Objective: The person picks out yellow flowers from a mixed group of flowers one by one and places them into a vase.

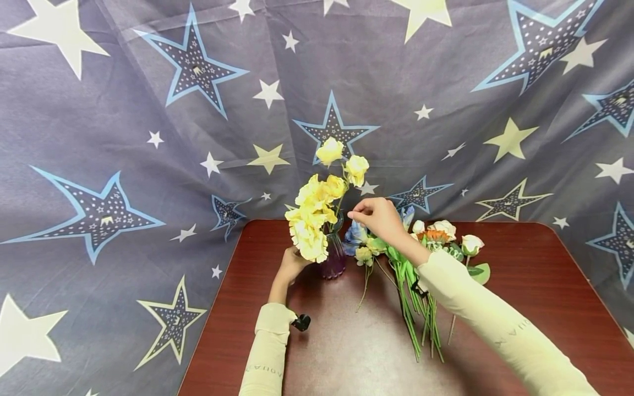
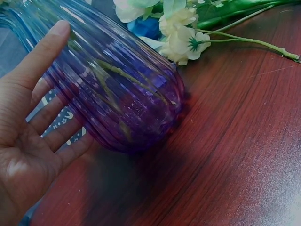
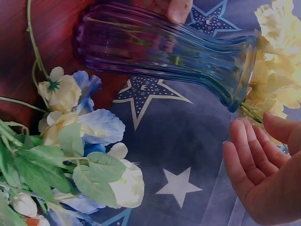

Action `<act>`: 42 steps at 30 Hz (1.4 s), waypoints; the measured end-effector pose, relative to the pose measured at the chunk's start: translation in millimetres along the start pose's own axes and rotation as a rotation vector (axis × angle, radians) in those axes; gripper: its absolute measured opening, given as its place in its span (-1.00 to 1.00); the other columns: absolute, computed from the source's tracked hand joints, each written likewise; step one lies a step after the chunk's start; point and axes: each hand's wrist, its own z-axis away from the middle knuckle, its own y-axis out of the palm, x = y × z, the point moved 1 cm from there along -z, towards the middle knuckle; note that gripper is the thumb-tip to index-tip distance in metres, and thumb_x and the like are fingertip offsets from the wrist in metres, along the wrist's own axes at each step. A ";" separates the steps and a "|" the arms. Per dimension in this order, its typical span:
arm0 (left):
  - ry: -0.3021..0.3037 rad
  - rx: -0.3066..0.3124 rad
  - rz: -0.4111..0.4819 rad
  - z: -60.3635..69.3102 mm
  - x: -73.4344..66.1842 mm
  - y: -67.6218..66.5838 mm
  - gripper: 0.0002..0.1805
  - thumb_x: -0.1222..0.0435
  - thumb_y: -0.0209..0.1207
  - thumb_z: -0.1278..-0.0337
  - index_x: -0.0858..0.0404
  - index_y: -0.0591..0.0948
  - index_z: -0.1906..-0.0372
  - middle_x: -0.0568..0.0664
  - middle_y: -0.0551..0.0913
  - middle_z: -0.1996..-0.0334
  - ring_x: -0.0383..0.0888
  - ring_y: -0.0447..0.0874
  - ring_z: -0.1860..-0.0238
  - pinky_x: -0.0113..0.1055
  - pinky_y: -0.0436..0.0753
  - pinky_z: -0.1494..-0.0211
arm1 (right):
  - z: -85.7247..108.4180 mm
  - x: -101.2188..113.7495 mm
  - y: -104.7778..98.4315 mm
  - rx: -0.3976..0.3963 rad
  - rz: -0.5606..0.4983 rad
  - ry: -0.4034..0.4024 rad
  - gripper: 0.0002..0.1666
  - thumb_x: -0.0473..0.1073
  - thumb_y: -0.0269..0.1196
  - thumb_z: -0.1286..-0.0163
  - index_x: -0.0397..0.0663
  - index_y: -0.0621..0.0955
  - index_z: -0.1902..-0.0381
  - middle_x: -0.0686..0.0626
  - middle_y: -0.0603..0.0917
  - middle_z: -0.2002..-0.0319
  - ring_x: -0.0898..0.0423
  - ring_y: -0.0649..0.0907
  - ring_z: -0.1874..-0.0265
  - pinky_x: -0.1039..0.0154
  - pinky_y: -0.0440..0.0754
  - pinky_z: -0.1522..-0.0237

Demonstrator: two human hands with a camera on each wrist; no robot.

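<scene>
A ribbed glass vase [image 1: 333, 263], purple at its base and blue toward the rim, stands upright on the table. My left hand [image 1: 294, 264] holds it from the left side; in the left wrist view the thumb lies across the glass [image 2: 131, 89] with the fingers behind it. Yellow flowers [image 1: 312, 212] rise from the vase, their stems visible through the glass. Just right of the rim is my right hand [image 1: 380, 219]. In the right wrist view its fingers are loosely bent beside the stems below the yellow blooms [image 3: 277, 70], with nothing visibly held.
Right of the vase lies a pile of artificial flowers: blue-and-cream blooms [image 1: 358, 236], white roses [image 1: 472, 244], an orange flower [image 1: 436, 236] and green stems [image 1: 407, 302]. The reddish-brown table [image 1: 346, 352] meets a star-patterned cloth [image 1: 238, 137] behind.
</scene>
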 end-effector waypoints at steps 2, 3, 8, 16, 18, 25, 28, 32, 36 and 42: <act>0.000 -0.003 0.004 0.3 0.8 -0.4 -0.57 0.69 0.29 0.13 0.75 0.57 0.02 0.33 0.74 0.24 -0.31 0.64 0.33 -0.44 0.68 0.21 | 3.8 -2.1 1.0 0.006 0.009 0.009 -0.80 -0.02 0.39 -0.39 -0.02 0.78 0.28 0.00 0.74 0.52 0.07 0.63 0.58 0.25 0.51 0.50; -0.001 -0.004 0.005 0.6 1.2 -0.8 -0.57 0.69 0.29 0.13 0.74 0.57 0.02 0.32 0.75 0.25 -0.32 0.64 0.33 -0.44 0.69 0.21 | 5.5 -3.8 1.7 0.009 0.012 0.013 -0.80 -0.02 0.39 -0.39 -0.02 0.78 0.28 -0.03 0.75 0.51 0.07 0.63 0.58 0.24 0.51 0.49; -0.002 0.004 0.013 2.3 2.1 -2.1 -0.58 0.69 0.29 0.10 0.73 0.58 0.02 0.26 0.75 0.27 -0.35 0.65 0.35 -0.44 0.68 0.22 | 13.8 -15.8 7.9 0.023 0.062 0.023 -0.81 -0.05 0.38 -0.39 -0.03 0.78 0.32 -0.02 0.75 0.48 0.15 0.57 0.58 0.27 0.50 0.45; -0.025 -0.026 0.028 -8.8 27.9 -2.4 -0.57 0.70 0.28 0.09 0.69 0.58 -0.01 0.13 0.76 0.29 -0.30 0.66 0.33 -0.43 0.69 0.22 | 25.9 -37.5 22.8 0.091 0.162 0.084 -0.74 -0.01 0.38 -0.37 -0.01 0.75 0.45 0.06 0.70 0.55 0.18 0.49 0.63 0.32 0.38 0.56; -0.034 -0.037 0.024 -9.4 28.4 -1.9 -0.57 0.69 0.29 0.07 0.66 0.59 -0.02 0.16 0.77 0.26 -0.30 0.66 0.32 -0.43 0.69 0.21 | 27.9 -42.9 27.3 0.102 0.178 0.100 -0.74 -0.01 0.39 -0.36 0.00 0.73 0.49 0.07 0.69 0.56 0.18 0.49 0.63 0.32 0.37 0.58; -0.032 -0.039 0.003 -9.4 24.6 -0.5 -0.55 0.68 0.32 0.12 0.62 0.61 -0.02 0.29 0.75 0.20 -0.24 0.67 0.27 -0.40 0.70 0.18 | 33.4 -57.3 42.4 0.133 0.205 0.148 -0.74 0.02 0.41 -0.33 0.03 0.74 0.49 0.07 0.69 0.59 0.17 0.51 0.63 0.31 0.38 0.61; -0.047 -0.045 0.002 -9.0 25.0 0.1 -0.53 0.69 0.34 0.14 0.60 0.62 -0.03 0.31 0.75 0.17 -0.22 0.68 0.25 -0.39 0.70 0.17 | 35.8 -59.2 46.1 0.138 0.211 0.158 -0.74 0.02 0.42 -0.32 0.03 0.74 0.49 0.05 0.71 0.55 0.17 0.50 0.63 0.30 0.37 0.60; -0.062 -0.053 -0.011 -7.8 24.8 -0.1 -0.56 0.67 0.35 0.15 0.56 0.65 0.01 0.25 0.77 0.23 -0.21 0.68 0.29 -0.36 0.70 0.20 | 37.8 -61.5 49.5 0.137 0.233 0.183 -0.74 0.01 0.43 -0.30 0.01 0.75 0.51 0.01 0.75 0.48 0.14 0.51 0.61 0.30 0.38 0.60; -0.053 -0.055 -0.015 -7.5 24.0 -0.8 -0.61 0.66 0.35 0.14 0.57 0.66 0.06 0.19 0.77 0.30 -0.22 0.69 0.32 -0.33 0.71 0.22 | 40.1 -64.8 52.5 0.143 0.264 0.239 -0.74 0.00 0.43 -0.27 -0.01 0.76 0.52 0.00 0.78 0.45 0.10 0.58 0.58 0.26 0.44 0.58; -0.011 -0.044 -0.032 -10.4 24.6 -2.1 -0.60 0.71 0.34 0.12 0.63 0.64 0.05 0.23 0.77 0.28 -0.30 0.67 0.34 -0.42 0.69 0.24 | 44.3 -70.8 57.2 0.169 0.276 0.312 -0.72 0.00 0.43 -0.27 0.00 0.74 0.57 0.05 0.74 0.52 0.09 0.60 0.55 0.24 0.43 0.59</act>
